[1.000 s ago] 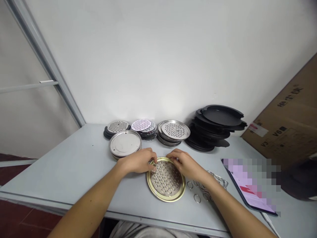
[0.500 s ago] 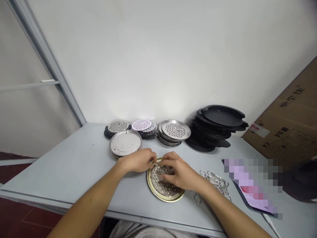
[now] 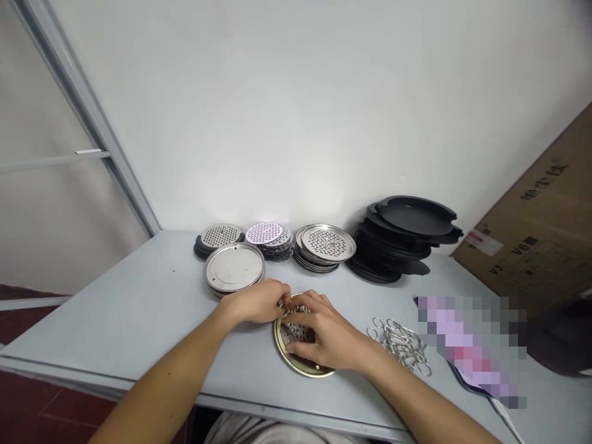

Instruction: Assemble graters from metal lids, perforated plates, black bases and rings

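A round gold-rimmed metal tray (image 3: 287, 364) lies near the table's front edge, with a perforated metal grater disc (image 3: 300, 332) inside it. My left hand (image 3: 266, 301) is at the tray's upper left rim, its fingers curled closed; what they pinch, if anything, is hidden. Over the disc arches my right hand (image 3: 326, 330), fingers and thumb apart, with the fingertips near my left fingers and the thumb low over the disc. It covers the right part of both. Just behind my left hand stands a stack of plain silver round trays (image 3: 234, 266).
Along the wall stand stacks of grater discs (image 3: 221, 236), more perforated discs (image 3: 268, 234), silver trays with perforated centres (image 3: 327, 242) and black round trays (image 3: 414, 219). Metal rings and clips (image 3: 404, 345) lie right of my hand, beside a blurred-out tablet-like device (image 3: 476, 364). A carton (image 3: 531, 228) leans behind.
My right hand has shifted left and slightly down, covering more of the disc. A loose ring near its wrist is now out of sight, while more of the ring pile shows. My left hand barely moved.
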### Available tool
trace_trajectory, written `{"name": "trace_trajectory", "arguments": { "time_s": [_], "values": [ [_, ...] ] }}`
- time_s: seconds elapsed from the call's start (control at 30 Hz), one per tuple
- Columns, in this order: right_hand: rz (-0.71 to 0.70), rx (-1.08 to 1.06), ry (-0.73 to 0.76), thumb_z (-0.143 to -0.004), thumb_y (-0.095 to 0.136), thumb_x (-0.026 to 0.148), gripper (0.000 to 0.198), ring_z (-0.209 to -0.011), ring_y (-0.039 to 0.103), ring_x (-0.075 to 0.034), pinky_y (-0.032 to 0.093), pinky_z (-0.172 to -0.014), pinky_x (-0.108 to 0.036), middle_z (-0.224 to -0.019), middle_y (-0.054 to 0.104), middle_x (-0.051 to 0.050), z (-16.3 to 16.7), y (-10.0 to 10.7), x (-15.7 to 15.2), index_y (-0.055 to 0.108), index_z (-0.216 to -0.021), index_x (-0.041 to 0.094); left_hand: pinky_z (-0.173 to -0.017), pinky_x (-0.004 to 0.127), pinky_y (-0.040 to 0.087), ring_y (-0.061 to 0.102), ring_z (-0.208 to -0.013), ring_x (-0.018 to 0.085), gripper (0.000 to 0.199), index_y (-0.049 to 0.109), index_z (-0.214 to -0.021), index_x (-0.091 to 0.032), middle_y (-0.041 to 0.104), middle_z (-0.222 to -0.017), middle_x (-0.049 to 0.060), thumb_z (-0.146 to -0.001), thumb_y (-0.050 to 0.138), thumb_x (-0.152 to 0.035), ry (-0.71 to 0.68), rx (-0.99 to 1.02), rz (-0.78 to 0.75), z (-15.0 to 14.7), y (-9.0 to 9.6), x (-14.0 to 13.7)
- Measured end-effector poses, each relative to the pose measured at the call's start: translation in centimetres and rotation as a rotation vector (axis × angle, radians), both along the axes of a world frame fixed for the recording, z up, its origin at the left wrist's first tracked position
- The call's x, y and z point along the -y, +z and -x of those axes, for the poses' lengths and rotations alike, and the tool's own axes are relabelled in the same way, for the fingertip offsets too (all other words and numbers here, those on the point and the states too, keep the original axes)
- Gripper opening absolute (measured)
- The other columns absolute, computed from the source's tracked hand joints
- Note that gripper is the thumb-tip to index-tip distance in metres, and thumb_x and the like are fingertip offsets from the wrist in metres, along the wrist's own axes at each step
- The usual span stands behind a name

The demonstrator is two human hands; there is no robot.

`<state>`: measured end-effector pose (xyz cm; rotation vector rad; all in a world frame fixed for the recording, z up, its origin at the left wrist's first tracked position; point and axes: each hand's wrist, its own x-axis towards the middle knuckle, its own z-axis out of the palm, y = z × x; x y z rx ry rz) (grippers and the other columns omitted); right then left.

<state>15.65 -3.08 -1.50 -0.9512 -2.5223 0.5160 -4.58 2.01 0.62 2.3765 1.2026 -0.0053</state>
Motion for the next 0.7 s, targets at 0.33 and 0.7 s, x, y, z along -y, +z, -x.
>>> {"name": "trace_trajectory", "arguments": {
  "time_s": [0.33,0.7],
  "values": [
    [-0.029,0.068,-0.021,-0.08,0.067,0.04,0.029,-0.101,0.045,-0.025,0.037,-0.087,-0.04,-0.106,0.053,-0.006,0.37,0.15,0.54,0.066,-0.108,0.03,-0.056,0.023,0.04,0.061,-0.071,0.016,0.021,0.055,-0.094,-0.024,0.064,-0.089,0.001,-0.074,0.054,-0.02,0.048,0.001,0.034,0.2,-0.49,-0.23],
    [-0.085,0.088,-0.038,-0.076,0.065,0.029,0.033,-0.098,0.043,-0.026,0.038,-0.086,-0.041,-0.106,0.051,-0.008,0.7,0.15,0.81,0.063,-0.109,0.025,-0.058,0.024,0.04,0.062,-0.072,0.017,0.021,0.053,-0.095,-0.024,0.064,-0.087,0.001,-0.074,0.057,-0.023,0.059,-0.015,0.047,0.02,-0.22,-0.08]
  ]
}}
